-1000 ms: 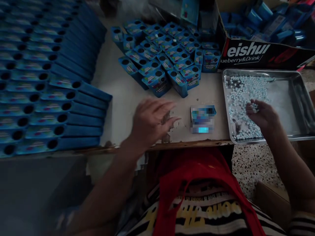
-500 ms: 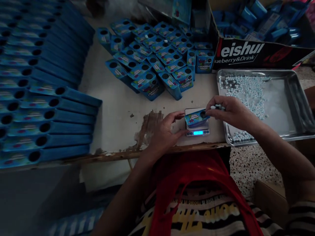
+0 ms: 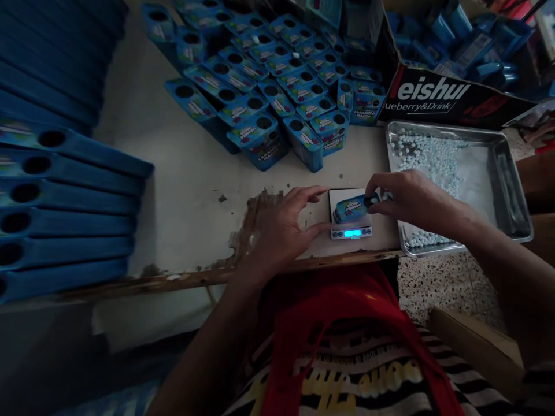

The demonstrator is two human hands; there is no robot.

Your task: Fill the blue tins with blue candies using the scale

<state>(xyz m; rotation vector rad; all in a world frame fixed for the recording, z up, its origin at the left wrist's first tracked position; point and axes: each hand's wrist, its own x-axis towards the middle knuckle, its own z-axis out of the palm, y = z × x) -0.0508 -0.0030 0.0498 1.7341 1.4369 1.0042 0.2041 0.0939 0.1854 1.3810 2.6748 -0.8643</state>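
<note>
A small white digital scale (image 3: 361, 233) with a lit blue display sits near the table's front edge. On its plate is a blue candy box (image 3: 349, 209), with its round opening facing right. My right hand (image 3: 410, 195) is closed around several small pale candies (image 3: 385, 196), its fingertips at that opening. To the scale's left, my left hand (image 3: 281, 228) is open, thumb and fingers spread and curved toward the plate, with nothing in it. Right of the scale, a metal tray (image 3: 500, 173) holds many pale blue and white candies (image 3: 433, 155), partly behind my right forearm.
Several upright blue boxes (image 3: 264, 141) with round holes stand grouped behind the scale. Long rows of similar boxes (image 3: 91, 202) lie at the left. A black carton (image 3: 433, 95) full of blue boxes stands behind the tray. The table's wooden front edge (image 3: 182, 283) is worn.
The whole view has shifted, bringing the box group nearer. The box on the scale has turned slightly, and my right fingertips are now at its opening. My left fingers have opened wider.
</note>
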